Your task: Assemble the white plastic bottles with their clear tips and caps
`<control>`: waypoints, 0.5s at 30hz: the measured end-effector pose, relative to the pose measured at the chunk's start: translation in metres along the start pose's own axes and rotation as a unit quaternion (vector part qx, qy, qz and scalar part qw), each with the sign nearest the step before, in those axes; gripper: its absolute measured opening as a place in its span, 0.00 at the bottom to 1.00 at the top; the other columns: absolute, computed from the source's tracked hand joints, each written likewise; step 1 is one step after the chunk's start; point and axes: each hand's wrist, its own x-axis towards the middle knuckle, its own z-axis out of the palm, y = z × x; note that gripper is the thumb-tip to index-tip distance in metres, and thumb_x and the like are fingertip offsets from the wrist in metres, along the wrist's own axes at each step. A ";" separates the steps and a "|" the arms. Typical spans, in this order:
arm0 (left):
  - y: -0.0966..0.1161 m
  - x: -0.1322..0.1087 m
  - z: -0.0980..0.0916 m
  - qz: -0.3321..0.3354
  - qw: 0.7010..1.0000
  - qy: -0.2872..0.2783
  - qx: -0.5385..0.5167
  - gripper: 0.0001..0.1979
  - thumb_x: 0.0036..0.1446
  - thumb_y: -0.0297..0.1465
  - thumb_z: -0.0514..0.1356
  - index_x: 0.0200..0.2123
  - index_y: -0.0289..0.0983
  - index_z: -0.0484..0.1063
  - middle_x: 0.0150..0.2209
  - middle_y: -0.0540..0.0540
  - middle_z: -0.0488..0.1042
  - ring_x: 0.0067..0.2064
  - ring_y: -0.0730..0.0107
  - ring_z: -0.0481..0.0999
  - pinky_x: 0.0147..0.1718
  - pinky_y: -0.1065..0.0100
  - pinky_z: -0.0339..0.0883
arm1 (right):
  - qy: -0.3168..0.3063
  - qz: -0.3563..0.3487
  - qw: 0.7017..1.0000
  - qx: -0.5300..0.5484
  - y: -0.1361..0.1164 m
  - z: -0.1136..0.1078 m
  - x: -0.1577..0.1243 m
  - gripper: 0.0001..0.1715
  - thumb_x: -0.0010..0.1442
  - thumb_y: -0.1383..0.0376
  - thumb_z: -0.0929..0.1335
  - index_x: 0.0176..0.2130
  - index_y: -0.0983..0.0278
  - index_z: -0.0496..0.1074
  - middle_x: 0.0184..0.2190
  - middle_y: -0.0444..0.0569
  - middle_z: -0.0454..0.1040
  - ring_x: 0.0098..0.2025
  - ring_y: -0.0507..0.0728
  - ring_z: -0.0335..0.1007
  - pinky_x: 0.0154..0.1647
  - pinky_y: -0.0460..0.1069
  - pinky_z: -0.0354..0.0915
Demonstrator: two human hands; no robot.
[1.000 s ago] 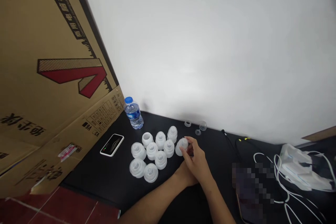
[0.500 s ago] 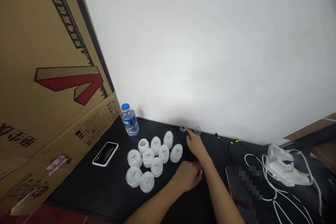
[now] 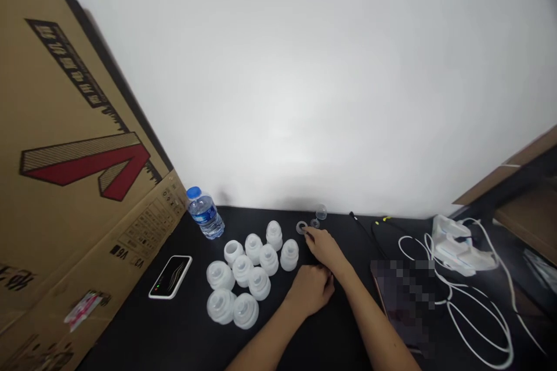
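Note:
Fingertips of my right hand [image 3: 325, 250] are closed at the near edge of a flat, clear plastic ring [image 3: 301, 228] on the black table. Just beyond lie a smaller clear ring [image 3: 315, 223] and a clear dome-shaped cap [image 3: 321, 212]. My left hand [image 3: 310, 290] rests below the right one, fingers curled in; whatever they may hold is hidden. To its left stands a cluster of translucent white bottle-like pieces with stepped tops [image 3: 260, 283]. One white piece [image 3: 234, 251] in the group has an open round mouth.
A water bottle [image 3: 205, 214] and a white-framed device [image 3: 170, 277] stand left of the cluster, beside a big cardboard box [image 3: 87, 127]. At right are a partly blurred-out tablet-like device [image 3: 398, 313], white cables [image 3: 474, 316] and a white plastic device [image 3: 461, 249]. A white wall [image 3: 282, 81] closes the back.
The view has tilted and shifted. My right hand has drawn back a little from the wall, and the flat ring has come nearer with it. The smaller ring now shows. My left hand stays curled.

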 end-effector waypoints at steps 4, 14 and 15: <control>0.004 -0.001 0.001 -0.003 1.000 -0.002 0.006 0.06 0.65 0.26 0.59 0.41 0.37 0.76 0.38 0.40 0.83 0.38 0.52 0.83 0.37 0.58 0.74 | 0.076 0.018 0.996 0.039 0.015 -0.008 -0.005 0.21 0.77 0.64 0.62 0.63 0.58 0.76 0.48 0.53 0.85 0.49 0.63 0.84 0.50 0.51 0.72; 0.010 0.002 -0.001 0.022 0.985 0.170 0.035 0.13 0.65 0.22 0.59 0.51 0.39 0.71 0.55 0.37 0.72 0.58 0.46 0.73 0.59 0.42 0.72 | 0.158 0.003 0.985 0.069 0.032 0.004 0.006 0.14 0.75 0.67 0.66 0.53 0.58 0.81 0.49 0.53 0.79 0.42 0.59 0.81 0.40 0.49 0.70; 0.008 0.003 0.000 0.019 0.983 0.176 0.038 0.14 0.65 0.21 0.59 0.52 0.39 0.70 0.57 0.37 0.71 0.60 0.45 0.72 0.62 0.39 0.70 | 0.167 0.001 0.983 0.080 0.032 0.003 0.006 0.13 0.75 0.67 0.66 0.50 0.59 0.81 0.48 0.53 0.79 0.42 0.59 0.80 0.41 0.49 0.70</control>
